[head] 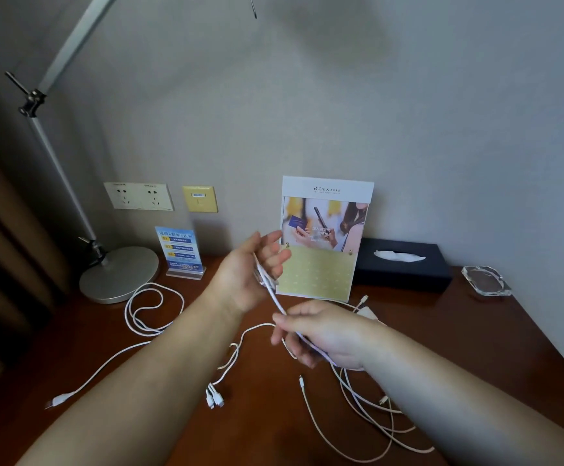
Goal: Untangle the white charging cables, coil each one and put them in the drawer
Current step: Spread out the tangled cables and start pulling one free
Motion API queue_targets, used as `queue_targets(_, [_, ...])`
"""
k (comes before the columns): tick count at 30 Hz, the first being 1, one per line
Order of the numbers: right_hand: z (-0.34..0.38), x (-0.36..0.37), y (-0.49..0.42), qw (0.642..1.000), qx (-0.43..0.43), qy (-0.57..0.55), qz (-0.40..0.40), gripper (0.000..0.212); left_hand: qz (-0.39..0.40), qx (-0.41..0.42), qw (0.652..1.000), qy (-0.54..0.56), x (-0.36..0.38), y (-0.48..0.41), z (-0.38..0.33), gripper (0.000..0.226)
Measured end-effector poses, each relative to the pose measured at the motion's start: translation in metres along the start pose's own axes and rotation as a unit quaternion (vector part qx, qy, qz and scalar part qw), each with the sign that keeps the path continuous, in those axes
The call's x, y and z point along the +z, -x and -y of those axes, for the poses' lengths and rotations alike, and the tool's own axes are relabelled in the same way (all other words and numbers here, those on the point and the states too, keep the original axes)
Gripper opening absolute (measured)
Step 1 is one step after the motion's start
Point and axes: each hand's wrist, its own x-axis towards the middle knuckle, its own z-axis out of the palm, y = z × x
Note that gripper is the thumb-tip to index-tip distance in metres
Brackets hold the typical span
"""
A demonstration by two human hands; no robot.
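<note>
Several white charging cables lie tangled on the dark wooden desk (475,331). One white cable (275,299) is lifted above the desk and stretched between my hands. My left hand (257,267) is raised, fingers loosely curled round the cable's upper end. My right hand (317,332), lower and nearer, pinches the same cable, whose loops (371,418) trail down on the right. A multi-plug cable end (214,396) lies in the middle. Another looped cable (146,311) lies at the left near the lamp base. No drawer is in view.
A desk lamp's round base (119,274) stands at the back left, its arm rising up. A blue sign holder (181,252), a standing brochure (321,237), a black tissue box (405,264) and a glass ashtray (486,280) line the wall. Wall sockets (139,196) sit behind.
</note>
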Motion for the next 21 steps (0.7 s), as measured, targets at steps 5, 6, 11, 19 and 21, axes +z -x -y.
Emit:
queue_targets(5, [-0.009, -0.02, -0.01, 0.989, 0.059, 0.134, -0.012, 0.019, 0.348, -0.167, 0.922, -0.04, -0.009, 0.011, -0.004, 0.033])
queue_targets(6, [-0.004, -0.023, -0.011, 0.983, 0.051, 0.171, -0.036, 0.019, 0.377, -0.187, 0.9, -0.113, -0.009, 0.014, 0.0, 0.033])
queue_targets(11, [0.021, -0.034, -0.019, 0.922, 0.024, 0.374, -0.095, 0.031, 0.321, -0.252, 0.773, -0.485, 0.001, 0.032, 0.02, 0.052])
queue_targets(19, [0.042, -0.048, -0.012, 0.915, 0.0, 0.335, -0.223, 0.024, -0.009, -0.106, 0.856, -0.506, -0.019, 0.017, 0.037, 0.068])
queue_targets(21, [0.046, -0.035, -0.002, 0.967, -0.028, 0.179, -0.18, 0.022, -0.036, -0.081, 0.921, -0.379, -0.028, 0.009, 0.037, 0.059])
